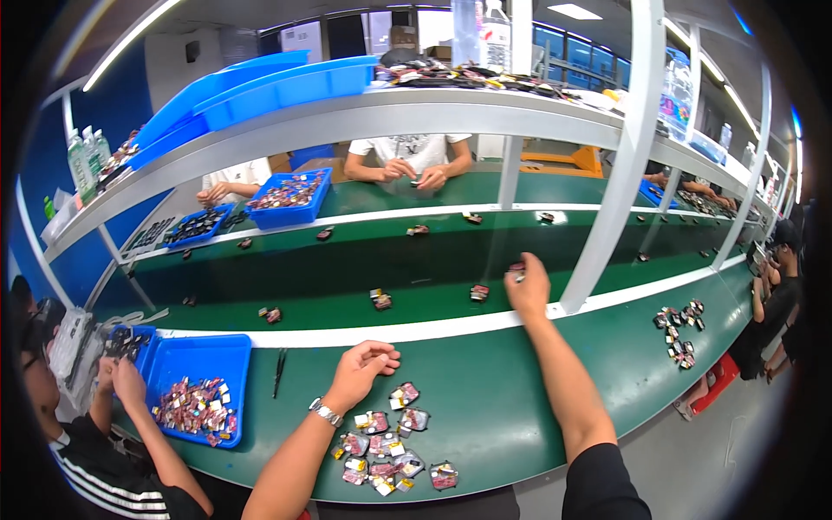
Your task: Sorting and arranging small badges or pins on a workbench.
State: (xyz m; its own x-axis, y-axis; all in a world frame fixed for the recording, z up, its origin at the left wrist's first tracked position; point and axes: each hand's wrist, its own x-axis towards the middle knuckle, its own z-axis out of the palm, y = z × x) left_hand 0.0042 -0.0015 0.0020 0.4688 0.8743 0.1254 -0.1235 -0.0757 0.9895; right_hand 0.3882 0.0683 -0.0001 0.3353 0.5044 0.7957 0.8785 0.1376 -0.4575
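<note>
Hands split: our right hand (529, 290) is stretched over the white rail to the dark green conveyor belt (416, 269), fingers pinched shut on a small red-and-silver packet (516, 270). Our left hand (364, 368) rests loosely curled, empty, just above the pile of similar small packets (390, 451) on the green bench. To do it well, we judge: set the packet flat, apart from its neighbours. Packet contents are too small to make out; the fingertips partly hide it.

Small red-and-white packet (516, 270) pinched in right hand (529, 290) fingertips, over the belt. Loose pile of similar flat packets (387, 442) just below the curled left hand (362, 371).
</note>
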